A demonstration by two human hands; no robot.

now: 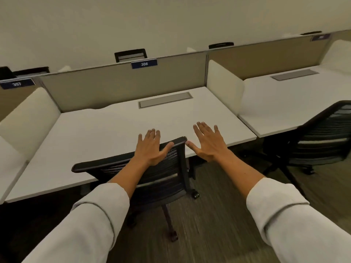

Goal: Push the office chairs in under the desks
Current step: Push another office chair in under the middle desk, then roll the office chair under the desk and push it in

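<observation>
Left grip released, flat on black mesh office chair; right grip released beside it, over white bench.

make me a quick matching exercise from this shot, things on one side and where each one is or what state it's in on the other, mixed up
Things:
1. left hand
2. right hand
3. near chair
4. second chair
5. label 306

Places or states:
A. at the right edge, by the neighbouring desk
B. on the divider panel behind the middle desk
C. flat on the top edge of a chair back
D. open, fingers spread, just right of the chair back
E. backrest at the middle desk's front edge

Pairs: 1-C, 2-D, 3-E, 4-A, 5-B
</observation>
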